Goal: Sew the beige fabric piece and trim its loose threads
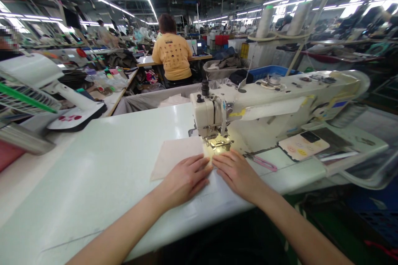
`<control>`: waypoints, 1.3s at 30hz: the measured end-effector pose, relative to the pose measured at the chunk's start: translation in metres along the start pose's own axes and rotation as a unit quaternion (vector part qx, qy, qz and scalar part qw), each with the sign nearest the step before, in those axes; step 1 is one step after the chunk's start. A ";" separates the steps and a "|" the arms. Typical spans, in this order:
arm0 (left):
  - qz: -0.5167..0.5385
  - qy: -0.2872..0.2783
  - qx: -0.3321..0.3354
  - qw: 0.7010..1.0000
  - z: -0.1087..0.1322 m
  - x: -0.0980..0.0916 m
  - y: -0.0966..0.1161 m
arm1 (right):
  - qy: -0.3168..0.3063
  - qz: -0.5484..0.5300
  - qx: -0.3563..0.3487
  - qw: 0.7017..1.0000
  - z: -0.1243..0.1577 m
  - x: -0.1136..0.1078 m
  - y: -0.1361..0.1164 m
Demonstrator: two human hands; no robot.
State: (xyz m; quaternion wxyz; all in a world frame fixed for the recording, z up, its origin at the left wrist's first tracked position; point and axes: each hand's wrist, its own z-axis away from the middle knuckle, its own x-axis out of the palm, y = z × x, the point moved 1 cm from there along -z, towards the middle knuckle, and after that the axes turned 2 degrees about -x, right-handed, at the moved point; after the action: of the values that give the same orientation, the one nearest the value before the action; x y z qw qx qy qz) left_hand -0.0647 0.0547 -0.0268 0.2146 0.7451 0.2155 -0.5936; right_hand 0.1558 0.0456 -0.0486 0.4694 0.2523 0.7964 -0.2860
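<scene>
Pressed flat on one pale fabric piece (175, 157) by the presser foot (219, 143) of a sewing machine (280, 99), left hand (183, 182) and right hand (238, 176) open, fingers (199, 165) spread, nothing pinched, two thread cones (264, 22) behind, one co-worker (172, 51) beyond.

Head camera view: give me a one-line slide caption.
Left hand and right hand rest on pale fabric by the presser foot of an industrial sewing machine on a white table.
</scene>
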 end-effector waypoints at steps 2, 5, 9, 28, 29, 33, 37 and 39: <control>0.002 -0.002 -0.001 1.000 -0.001 -0.001 -0.003 | 0.002 0.000 -0.002 1.000 -0.003 -0.001 0.001; 0.009 -0.001 -0.004 1.000 -0.003 -0.002 -0.009 | 0.003 0.001 0.005 1.000 -0.008 -0.003 0.002; 0.016 -0.003 -0.006 1.000 -0.006 -0.003 -0.016 | -0.001 0.001 0.029 1.000 -0.014 -0.005 0.003; 0.017 0.015 -0.006 1.000 -0.018 0.000 -0.046 | 0.010 0.044 0.034 0.998 -0.027 0.002 0.011; 0.019 0.013 -0.007 1.000 -0.019 -0.001 -0.048 | 0.013 0.043 0.033 0.998 -0.026 0.003 0.011; 0.031 0.008 -0.009 0.999 -0.023 -0.002 -0.055 | 0.020 0.042 0.031 0.998 -0.024 0.003 0.011; 0.035 0.007 -0.011 0.999 -0.026 0.000 -0.062 | 0.022 0.041 0.028 0.999 -0.024 0.004 0.012; 0.035 0.004 -0.015 0.999 -0.027 0.000 -0.065 | 0.023 0.040 0.027 0.999 -0.024 0.004 0.012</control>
State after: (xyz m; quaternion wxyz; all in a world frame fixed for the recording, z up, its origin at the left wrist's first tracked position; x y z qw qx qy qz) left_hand -0.0805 0.1234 -0.0254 0.2460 0.7510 0.1990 -0.5795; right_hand 0.1474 0.0716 -0.0455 0.4549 0.3030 0.7884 -0.2822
